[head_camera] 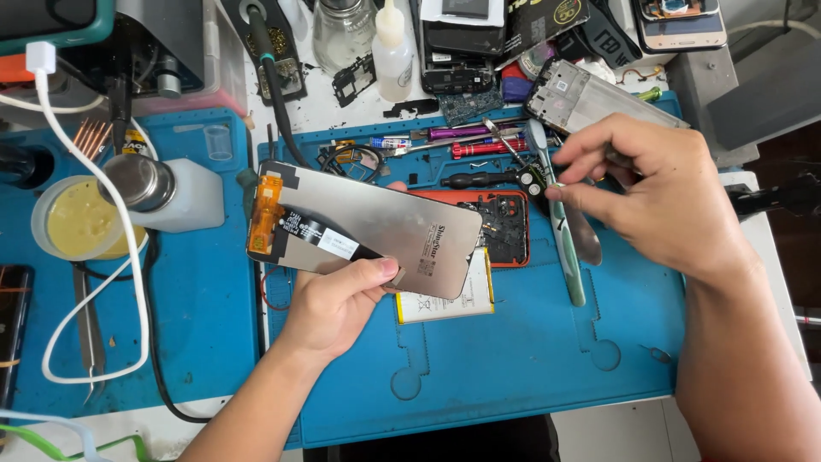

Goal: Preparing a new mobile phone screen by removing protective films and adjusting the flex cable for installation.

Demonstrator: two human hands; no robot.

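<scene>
Phone display panel (376,227): grey metal back facing up, orange flex cable at its 9 o'clock end, black ribbon with a white label across the lower edge. Held tilted above the blue mat (530,359), near the middle of the view; the left hand (333,308) grasps it from the 6 o'clock side, thumb pressed on the back, fingers underneath.

Blue mat: silicone work mat covering most of the tabletop (770,248), with moulded recesses along its 6 o'clock edge.

Right hand (658,197): at 2 o'clock from the panel, thumb and forefinger pinched on a small black camera module (534,182) with two round lenses. Other fingers curled.

Opened phone body (500,227): red frame, black circuit board exposed, lying on the mat just beyond the panel at its 3 o'clock corner and partly hidden by it.

Battery (453,299): white, flat, with a yellow edge, lying on the mat directly beneath the panel's 5 o'clock corner.

White cable (128,257): loops across the mat at 9 o'clock, plug end at 11 o'clock.

Pump bottle (175,192): white, metal cap, lying at 9 o'clock from the panel, touching a round tub of yellow paste (77,222).

Toothbrush (564,248): green-and-white handle, lying on the mat under the right hand, running 12 to 6 o'clock.

Screwdrivers (487,147): red, purple and black handles, in a row at 12 o'clock.

Tweezers (87,329): metal, at 8 o'clock, beside the cable loop.
</scene>
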